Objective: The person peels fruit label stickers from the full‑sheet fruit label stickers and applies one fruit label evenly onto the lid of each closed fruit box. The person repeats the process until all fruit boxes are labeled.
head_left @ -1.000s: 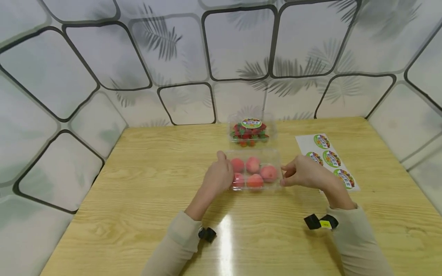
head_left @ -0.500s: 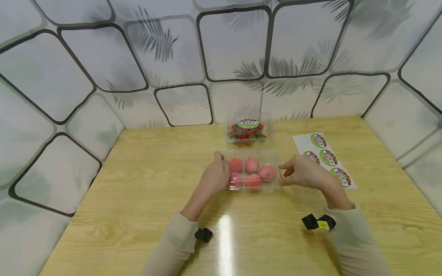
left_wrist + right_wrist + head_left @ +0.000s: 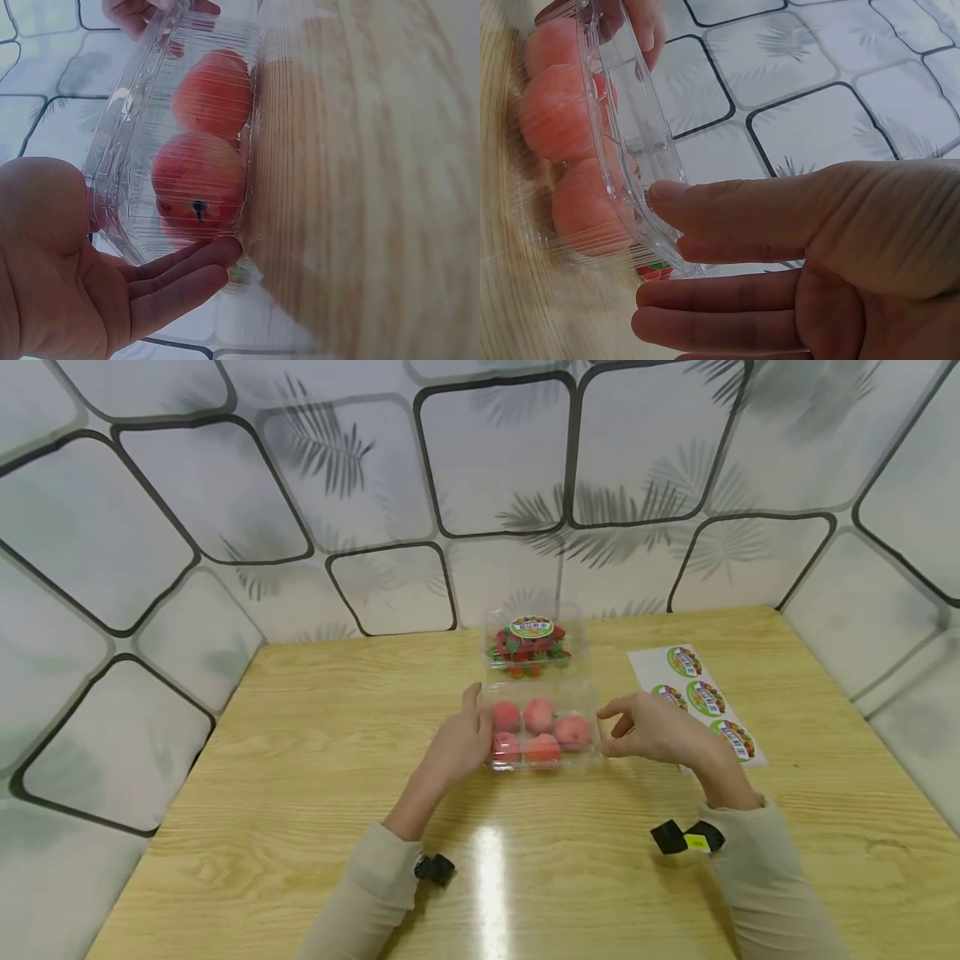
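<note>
A clear plastic fruit box (image 3: 553,693) with several pink-red peaches (image 3: 538,715) lies on the table, its lid down over them. At its left end is my left hand (image 3: 459,745), long fingers (image 3: 180,289) along the side and thumb against the lid's rim, holding that end. My right hand (image 3: 660,727) pinches the right edge with thumb and forefinger; the other fingers (image 3: 712,326) stretch free of the box. Part of the left thumb is hidden in the head view.
Behind stands a second clear box of strawberries (image 3: 528,647) with an oval label (image 3: 532,627) on its lid. A sheet of round fruit stickers (image 3: 637,662) lies right of the boxes, partly behind my right hand. Patterned cloth walls (image 3: 495,452) surround the wooden table (image 3: 300,760).
The view has shifted slightly, so everything sits a little farther left in it. Both hands keep their places at the ends of the peach box; nothing has been let go.
</note>
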Demonstrator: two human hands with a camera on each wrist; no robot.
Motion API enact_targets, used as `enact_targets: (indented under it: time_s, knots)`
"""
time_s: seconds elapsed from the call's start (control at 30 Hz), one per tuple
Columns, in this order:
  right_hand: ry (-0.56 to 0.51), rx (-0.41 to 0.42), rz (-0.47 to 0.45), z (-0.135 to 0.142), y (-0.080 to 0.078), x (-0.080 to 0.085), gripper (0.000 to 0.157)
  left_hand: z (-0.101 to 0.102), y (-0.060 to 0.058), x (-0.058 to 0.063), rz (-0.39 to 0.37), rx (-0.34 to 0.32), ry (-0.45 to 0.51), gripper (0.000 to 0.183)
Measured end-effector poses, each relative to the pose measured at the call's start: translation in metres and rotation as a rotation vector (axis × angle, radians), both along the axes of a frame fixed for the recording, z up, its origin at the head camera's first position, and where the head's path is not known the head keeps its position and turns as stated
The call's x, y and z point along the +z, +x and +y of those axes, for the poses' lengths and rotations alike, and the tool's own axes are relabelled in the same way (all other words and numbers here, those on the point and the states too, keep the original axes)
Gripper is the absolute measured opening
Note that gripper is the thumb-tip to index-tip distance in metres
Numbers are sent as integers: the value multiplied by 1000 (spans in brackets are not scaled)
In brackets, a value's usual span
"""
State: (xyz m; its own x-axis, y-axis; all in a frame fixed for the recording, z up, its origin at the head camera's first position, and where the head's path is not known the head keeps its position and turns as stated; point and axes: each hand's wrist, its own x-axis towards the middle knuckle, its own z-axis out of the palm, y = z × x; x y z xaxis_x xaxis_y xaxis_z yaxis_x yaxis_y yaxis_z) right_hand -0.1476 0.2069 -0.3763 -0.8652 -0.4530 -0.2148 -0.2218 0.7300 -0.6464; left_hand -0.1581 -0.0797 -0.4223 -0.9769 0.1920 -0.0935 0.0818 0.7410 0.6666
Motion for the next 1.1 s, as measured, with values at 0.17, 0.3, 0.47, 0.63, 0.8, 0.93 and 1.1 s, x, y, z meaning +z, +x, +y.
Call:
enact_targets:
  time_s: [0.17,0.3,0.47,0.63,0.8,0.93,1.1]
  knots:
    - [-7,4,9,2,2,2,52,2,1,1,3,-6,1,59]
    - [-17,3,9,8,3,4,53,4,0,4,1,-19,13,59]
    - [-22,-1,9,16,0,3,57,5,-1,5,-5,-10,-21,61]
    - [4,-57,44,30,-6,0,56,3,0,5,-6,-3,-36,61]
    - [42,-159,83,46,-14,-9,56,1,1,5,-8,9,-45,61]
    - [67,-257,100,59,-19,-19,58,1,1,5,-12,13,-48,62]
    - [117,-363,90,72,-23,-30,67,1,4,3,-20,18,-53,62]
